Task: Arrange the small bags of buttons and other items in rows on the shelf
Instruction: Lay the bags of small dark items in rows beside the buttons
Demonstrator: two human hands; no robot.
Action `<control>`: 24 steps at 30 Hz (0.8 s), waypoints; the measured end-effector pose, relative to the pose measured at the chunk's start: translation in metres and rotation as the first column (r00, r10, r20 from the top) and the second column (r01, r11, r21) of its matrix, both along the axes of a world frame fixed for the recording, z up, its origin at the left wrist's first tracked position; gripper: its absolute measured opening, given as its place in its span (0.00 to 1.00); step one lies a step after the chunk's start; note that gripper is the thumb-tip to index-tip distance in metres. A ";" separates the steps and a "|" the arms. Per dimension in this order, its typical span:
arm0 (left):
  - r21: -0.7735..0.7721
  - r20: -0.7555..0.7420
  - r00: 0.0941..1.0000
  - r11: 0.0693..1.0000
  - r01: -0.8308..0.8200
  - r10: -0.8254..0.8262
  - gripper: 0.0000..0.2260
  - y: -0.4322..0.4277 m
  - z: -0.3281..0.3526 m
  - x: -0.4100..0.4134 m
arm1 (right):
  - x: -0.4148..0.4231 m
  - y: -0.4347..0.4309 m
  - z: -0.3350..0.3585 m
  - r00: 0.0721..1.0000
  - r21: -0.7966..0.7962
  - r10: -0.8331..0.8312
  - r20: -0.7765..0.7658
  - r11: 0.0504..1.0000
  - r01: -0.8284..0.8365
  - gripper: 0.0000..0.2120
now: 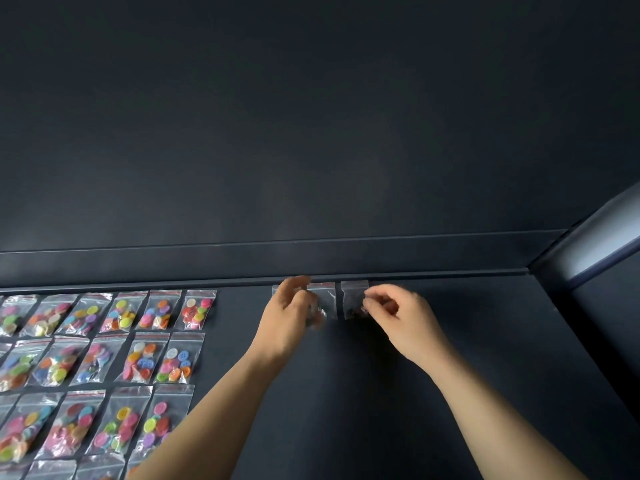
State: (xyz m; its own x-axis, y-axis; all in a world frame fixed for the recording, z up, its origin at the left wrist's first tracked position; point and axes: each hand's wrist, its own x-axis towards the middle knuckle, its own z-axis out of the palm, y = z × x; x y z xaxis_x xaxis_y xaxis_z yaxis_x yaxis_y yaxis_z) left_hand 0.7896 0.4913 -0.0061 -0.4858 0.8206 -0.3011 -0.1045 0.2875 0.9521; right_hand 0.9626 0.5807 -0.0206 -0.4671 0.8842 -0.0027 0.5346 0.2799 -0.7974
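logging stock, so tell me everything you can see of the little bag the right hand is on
The small bag is a clear plastic pouch, roughly rectangular, with small dark items gathered at its lower end; they are too blurred to identify. It appears to lie flat on the dark shelf, its top edge close to the back ledge. The right hand pinches its right edge. A second clear bag, held by the left hand, sits just left of it across a narrow gap.

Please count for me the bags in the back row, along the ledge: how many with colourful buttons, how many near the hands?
Colourful button bags: 6
Clear bags near left hand and right hand: at least 2
Total: at least 8
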 end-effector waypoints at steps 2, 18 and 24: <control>0.103 0.287 0.958 0.994 -0.037 0.006 0.12 0.001 0.008 0.006 | 0.001 -0.009 0.011 0.983 -0.296 -0.031 -0.183 0.955 -0.025 0.05; 0.167 0.420 0.888 0.977 0.129 -0.189 0.16 0.010 0.005 0.034 | 0.014 -0.009 0.024 0.866 -0.494 -0.222 -0.448 0.869 -0.033 0.02; 0.061 0.280 0.931 0.973 0.224 -0.232 0.02 0.013 0.002 0.037 | 0.028 -0.003 0.020 0.864 -0.547 -0.239 -0.443 0.836 -0.048 0.07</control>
State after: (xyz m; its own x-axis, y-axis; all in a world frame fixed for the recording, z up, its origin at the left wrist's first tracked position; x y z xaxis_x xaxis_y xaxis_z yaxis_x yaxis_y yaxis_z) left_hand 0.8264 0.5041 -0.0045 -0.1822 0.9093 -0.3741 -0.3056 0.3093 0.9005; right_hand 0.9911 0.5773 -0.0007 -0.4478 0.8496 -0.2785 0.0489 -0.2878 -0.9564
